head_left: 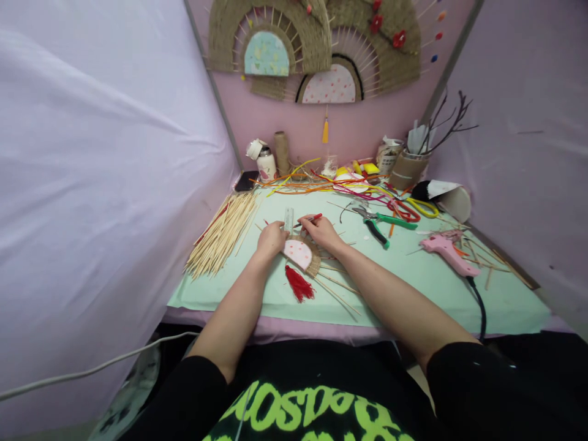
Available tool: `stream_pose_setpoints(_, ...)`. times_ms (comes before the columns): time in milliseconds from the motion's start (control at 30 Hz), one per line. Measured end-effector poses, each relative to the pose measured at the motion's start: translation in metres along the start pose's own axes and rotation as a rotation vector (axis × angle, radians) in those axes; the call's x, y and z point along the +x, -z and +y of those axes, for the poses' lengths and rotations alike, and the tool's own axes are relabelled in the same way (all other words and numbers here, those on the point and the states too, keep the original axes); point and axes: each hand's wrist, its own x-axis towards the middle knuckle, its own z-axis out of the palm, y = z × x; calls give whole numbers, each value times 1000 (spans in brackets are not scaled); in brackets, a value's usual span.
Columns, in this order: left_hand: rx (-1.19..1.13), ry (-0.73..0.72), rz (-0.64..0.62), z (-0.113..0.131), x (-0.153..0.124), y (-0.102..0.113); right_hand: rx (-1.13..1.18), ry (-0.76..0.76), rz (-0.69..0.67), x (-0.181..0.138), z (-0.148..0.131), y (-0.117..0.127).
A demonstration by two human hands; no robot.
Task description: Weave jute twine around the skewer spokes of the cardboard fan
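Near the tabletop's (413, 288) front edge, the left hand (271, 240) pins a ruler (288, 220) on the small fan (301, 254), right hand (324, 231) gripping a red pen (311, 219); weaving looks barely begun, most sticks (225, 233) unused.

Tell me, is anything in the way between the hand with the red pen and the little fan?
Nothing visible is. The right hand holds the red pen right at the small woven fan, beside the clear ruler that the left hand presses there. The green pliers lie off to the right.
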Motion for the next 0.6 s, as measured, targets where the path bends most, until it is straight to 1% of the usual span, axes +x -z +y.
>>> stream_pose_setpoints(167, 8, 1, 1, -1, 1, -1, -27, -10, 19, -1, 0, 0)
stream_pose_setpoints(400, 15, -5, -2, -1, 2, -1, 30, -14, 18, 0, 0, -1)
stream_pose_setpoints(600, 15, -7, -5, -2, 2, -1, 8, 2, 30, -3, -3, 0)
